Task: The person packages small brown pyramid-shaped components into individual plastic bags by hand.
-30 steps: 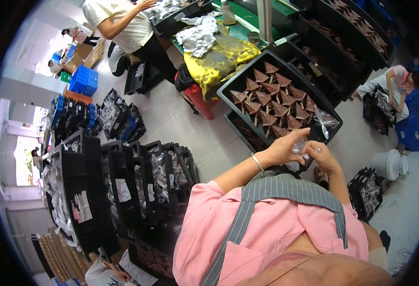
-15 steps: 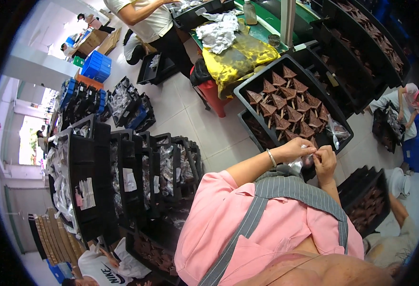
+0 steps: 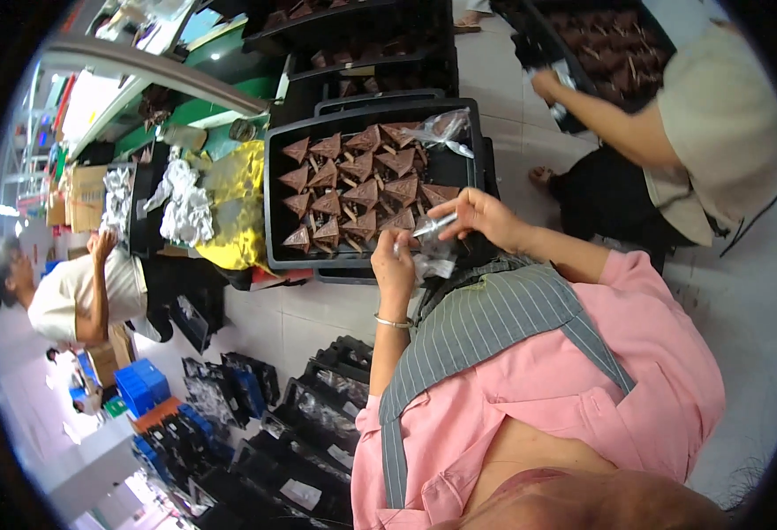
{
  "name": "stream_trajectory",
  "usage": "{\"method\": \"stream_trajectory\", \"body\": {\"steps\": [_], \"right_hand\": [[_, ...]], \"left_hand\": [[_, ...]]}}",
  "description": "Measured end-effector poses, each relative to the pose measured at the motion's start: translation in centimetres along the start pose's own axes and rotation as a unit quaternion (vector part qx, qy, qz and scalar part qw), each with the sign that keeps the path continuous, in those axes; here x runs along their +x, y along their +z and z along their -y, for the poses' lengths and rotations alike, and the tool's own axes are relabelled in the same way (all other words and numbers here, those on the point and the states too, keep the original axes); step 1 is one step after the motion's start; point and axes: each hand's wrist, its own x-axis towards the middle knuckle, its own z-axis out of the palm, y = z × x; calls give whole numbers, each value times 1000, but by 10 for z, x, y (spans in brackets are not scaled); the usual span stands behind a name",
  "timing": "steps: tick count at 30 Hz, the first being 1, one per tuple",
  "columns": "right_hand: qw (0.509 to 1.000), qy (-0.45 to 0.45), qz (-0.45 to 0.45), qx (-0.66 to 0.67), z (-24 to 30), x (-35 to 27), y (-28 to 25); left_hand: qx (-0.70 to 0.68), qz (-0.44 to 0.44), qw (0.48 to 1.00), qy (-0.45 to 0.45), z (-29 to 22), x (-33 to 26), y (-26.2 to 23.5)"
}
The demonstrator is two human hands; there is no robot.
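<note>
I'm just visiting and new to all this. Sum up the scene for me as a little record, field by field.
Left hand: pinching clear plastic; a bracelet on the wrist
Right hand: gripping the same plastic; whether anything is inside is unclear
In front: black tray with rows of brown, pointed pieces
Tray's far right corner: another clear plastic bag
Left of tray: yellow sheet, crumpled white material
Other people: one at left, one at right reaching to another tray
</note>
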Motion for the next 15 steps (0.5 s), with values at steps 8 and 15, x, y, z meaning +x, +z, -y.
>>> {"method": "stream_trajectory", "body": {"steps": [8,15], "right_hand": [[988,-53,-84,-120,12,62,-55],[827,-115,-110,-539,-7,72,-47]], "left_hand": [[-435,17,878,-198,-15,26,13],[-570,-66,776,-262,0,16,-3]]}}
